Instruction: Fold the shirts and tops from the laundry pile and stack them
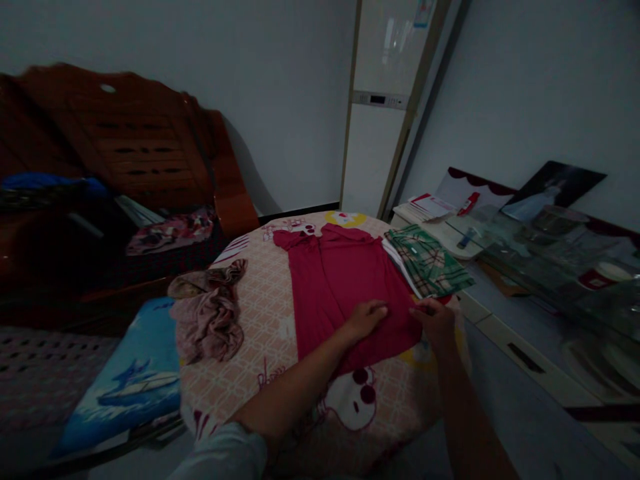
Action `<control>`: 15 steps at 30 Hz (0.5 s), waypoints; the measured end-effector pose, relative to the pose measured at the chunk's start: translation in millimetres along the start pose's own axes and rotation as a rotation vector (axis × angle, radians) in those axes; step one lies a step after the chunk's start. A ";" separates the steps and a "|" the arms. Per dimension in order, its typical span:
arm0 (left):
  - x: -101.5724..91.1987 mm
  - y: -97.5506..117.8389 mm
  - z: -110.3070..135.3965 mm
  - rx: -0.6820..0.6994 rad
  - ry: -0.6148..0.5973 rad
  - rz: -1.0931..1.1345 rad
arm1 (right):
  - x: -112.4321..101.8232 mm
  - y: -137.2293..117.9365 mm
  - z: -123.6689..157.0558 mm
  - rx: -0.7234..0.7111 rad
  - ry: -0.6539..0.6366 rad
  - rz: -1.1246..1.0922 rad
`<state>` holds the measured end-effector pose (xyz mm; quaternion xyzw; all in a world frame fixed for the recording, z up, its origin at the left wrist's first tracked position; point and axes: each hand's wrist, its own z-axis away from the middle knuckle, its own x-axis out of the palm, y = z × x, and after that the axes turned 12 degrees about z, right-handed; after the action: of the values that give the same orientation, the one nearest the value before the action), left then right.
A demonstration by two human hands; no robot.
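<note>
A dark pink short-sleeved shirt (345, 280) lies spread on a round table covered with a patterned cloth (265, 300). My left hand (367, 319) is over the shirt's lower part, its fingers loosely extended to the right and nothing visible in them. At the shirt's right edge, my right hand (436, 323) has thumb and fingers pinched together on the fabric. Just beyond that hand lies a folded green plaid garment (425, 260), with white cloth showing along its left side. On the table's left side sits a crumpled brownish-pink garment (213, 313).
A blue printed stool top (135, 373) stands left of the table. Behind it is a wooden sofa (135, 153) with clothes on it. To the right, a cabinet with a glass top (540, 260) holds papers and containers. A tall white air conditioner (373, 147) stands at the back.
</note>
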<state>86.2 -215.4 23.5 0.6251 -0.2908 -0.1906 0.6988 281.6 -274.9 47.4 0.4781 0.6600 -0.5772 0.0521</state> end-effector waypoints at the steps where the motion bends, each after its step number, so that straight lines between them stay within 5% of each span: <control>1: -2.0 -1.1 -0.9 -0.061 0.056 0.143 | 3.0 -10.4 4.1 -0.055 -0.061 -0.008; 4: -7.4 -11.4 2.5 -0.164 0.184 0.356 | 15.2 -34.4 20.3 -0.254 -0.361 -0.018; 8: -12.5 -32.0 9.1 -0.141 0.373 0.120 | 32.1 -43.3 30.1 -0.331 -0.697 -0.043; 15: -8.7 -38.2 19.4 0.064 0.290 -0.137 | 70.7 -23.8 -43.3 -0.065 -0.361 -0.177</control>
<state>70.8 -230.3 -14.6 0.6865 -0.1496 -0.1359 0.6985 248.2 -196.5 34.6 0.3051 0.6976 -0.6344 0.1339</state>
